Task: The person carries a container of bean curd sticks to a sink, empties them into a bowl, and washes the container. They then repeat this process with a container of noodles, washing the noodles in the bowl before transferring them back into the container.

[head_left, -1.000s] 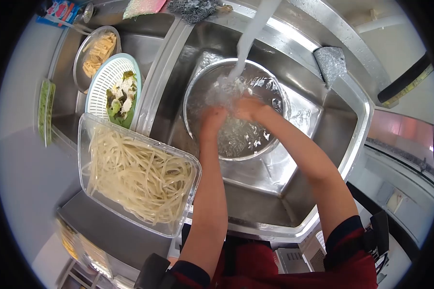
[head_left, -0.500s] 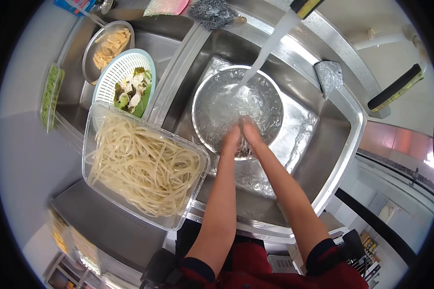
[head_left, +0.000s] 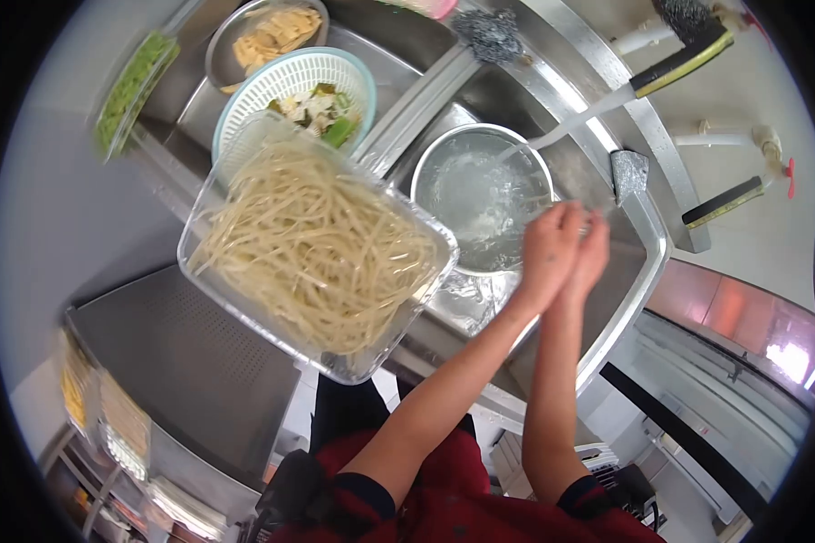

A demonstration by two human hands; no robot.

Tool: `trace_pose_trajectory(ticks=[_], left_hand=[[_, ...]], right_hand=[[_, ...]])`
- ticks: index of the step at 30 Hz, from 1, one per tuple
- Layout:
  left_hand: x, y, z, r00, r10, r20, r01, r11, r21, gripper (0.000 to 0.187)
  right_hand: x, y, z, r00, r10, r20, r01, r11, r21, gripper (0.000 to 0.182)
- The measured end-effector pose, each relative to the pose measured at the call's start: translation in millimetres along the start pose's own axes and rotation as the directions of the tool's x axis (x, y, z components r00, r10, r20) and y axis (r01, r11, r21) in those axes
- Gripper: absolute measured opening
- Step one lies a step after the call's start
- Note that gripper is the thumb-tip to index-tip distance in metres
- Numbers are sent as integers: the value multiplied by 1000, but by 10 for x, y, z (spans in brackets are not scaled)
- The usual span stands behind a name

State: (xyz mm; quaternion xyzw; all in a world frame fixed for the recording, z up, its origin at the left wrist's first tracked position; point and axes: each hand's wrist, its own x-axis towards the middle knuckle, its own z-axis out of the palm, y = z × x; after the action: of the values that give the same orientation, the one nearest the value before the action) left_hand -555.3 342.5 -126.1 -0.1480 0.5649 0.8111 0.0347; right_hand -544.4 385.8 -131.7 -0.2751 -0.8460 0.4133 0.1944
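Note:
My left hand and my right hand are close together over the right side of the sink, just right of a round metal bowl of water. The left fingers look bent. Both sets of fingertips are smeared by motion, and I cannot make out anything between them. A stream of water runs from the black-and-yellow spout into the bowl, stirring the surface. To the left of my arms, a clear plastic tub holds wide pale noodles.
A pale blue colander with leafy scraps and a metal bowl of yellowish pieces occupy the left basin. Green vegetables fill a clear container. Steel scourers lie on the sink ledge, a grey scrub pad on the right rim.
Both hands have come up out of the bowl's water and moved right, beyond its rim. The view has shifted, so the tub and bowl appear further right. Water keeps running.

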Motion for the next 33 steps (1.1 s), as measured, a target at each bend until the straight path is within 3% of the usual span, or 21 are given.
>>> trace_pose_trajectory(ticks=[1, 2, 4, 5, 7, 8, 10, 11, 13, 15, 17, 18, 20, 21, 22, 23, 24, 26, 28, 30, 33], left_hand=[[-46, 232, 24, 998, 37, 58, -37, 999, -2, 26], [-90, 460, 31, 990, 75, 116, -75, 997, -6, 25], [-139, 877, -4, 971, 150, 184, -149, 989, -20, 23], [-165, 1060, -52, 964, 187, 191, -183, 982, -39, 21], [-193, 1374, -244, 947, 282, 152, -274, 959, -72, 20], [-215, 1534, -364, 928, 353, 119, -342, 934, -103, 19], [-212, 1696, -705, 953, 265, 150, -251, 963, -102, 20], [-220, 1744, -904, 960, 259, 109, -251, 965, -80, 20], [-176, 1796, -1337, 969, 247, 2, -247, 969, -5, 23], [-110, 1646, -1812, 979, 186, -82, -177, 978, 109, 26], [28, 1365, -2246, 981, 146, -130, -117, 971, 209, 27], [98, 1229, -2435, 978, 145, -150, -103, 961, 255, 29], [240, 1102, -2761, 992, 92, -84, -51, 914, 403, 29], [308, 1066, -2906, 999, 16, -31, 3, 841, 542, 29], [381, 1054, -3064, 1000, 15, -24, 0, 842, 540, 29], [504, 1082, -3230, 985, -92, 149, -7, 828, 561, 30], [619, 1122, -3358, 929, -201, 311, -18, 814, 581, 31], [809, 1193, -3516, 901, -231, 368, -31, 811, 584, 30], [913, 1296, -3573, 866, -262, 426, -47, 805, 591, 30], [933, 1442, -3566, 805, -420, 420, 17, 723, 691, 31], [884, 1462, -3536, 826, -284, 487, -119, 756, 644, 33]], right_hand=[[-4, -192, -94, 995, 59, -84, -43, 983, 178, 23], [-63, -510, -215, 995, -41, -92, 42, 999, 12, 23], [-76, -828, -359, 998, 43, -45, -29, 963, 267, 22], [-132, -996, -359, 999, 29, -43, -16, 961, 278, 22], [-283, -1323, -288, 958, -199, -206, 236, 955, 180, 19], [-382, -1464, -228, 957, -203, -208, 245, 949, 199, 19], [-608, -1753, -76, 960, -252, -123, 267, 957, 117, 22], [-756, -1817, 84, 845, -506, -172, 488, 862, -137, 20], [-1034, -1925, 417, 948, -313, -49, 316, 921, 229, 20], [-1363, -1960, 792, 985, -130, 114, 78, 922, 380, 20], [-1602, -1763, 1169, 957, 3, 289, -145, 869, 474, 21], [-1694, -1683, 1349, 958, -7, 286, -138, 864, 484, 21], [-1832, -1545, 1620, 889, 147, 434, -413, 666, 621, 21], [-1830, -1496, 1651, 893, 147, 425, -408, 665, 625, 21], [-1788, -1433, 1635, 794, 186, 579, -517, 707, 482, 20], [-1729, -1391, 1627, 670, 231, 705, -595, 736, 324, 21], [-1668, -1344, 1616, 677, 229, 699, -591, 736, 331, 21], [-1572, -1317, 1532, 579, 85, 811, -348, 925, 151, 23], [-1558, -1514, 1305, 530, 157, 833, -375, 925, 65, 26], [-1553, -1621, 1110, 478, 231, 848, -402, 915, -22, 29], [-1521, -1562, 841, 442, 215, 871, -329, 942, -66, 31]])
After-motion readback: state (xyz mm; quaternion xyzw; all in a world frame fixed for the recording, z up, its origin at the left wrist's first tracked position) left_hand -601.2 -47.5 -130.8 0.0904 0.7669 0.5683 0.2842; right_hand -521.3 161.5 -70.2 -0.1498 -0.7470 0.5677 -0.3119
